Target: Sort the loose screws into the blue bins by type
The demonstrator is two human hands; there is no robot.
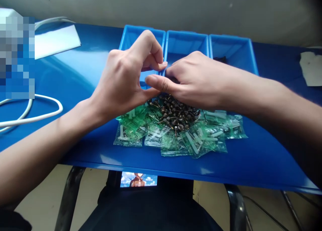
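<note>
My left hand [127,68] is raised above the near edge of the blue bins, its fingers bent inward and their tips close to my right hand. My right hand [195,76] is curled, its thumb stretched toward my left thumb; the two hands meet or overlap. Anything held in either is too small or hidden to make out. Just below them is a pile of dark metal screws [178,113] with round heads. The pile lies on several green clear plastic packets [173,145], some with white plastic pieces inside.
Three blue bins stand side by side at the back: a left bin [123,36], a middle bin [187,43] and a right bin [233,51] containing something dark. A white cable [47,115] and a white flat piece [57,41] lie left. A lit screen [139,179] shows below the table edge.
</note>
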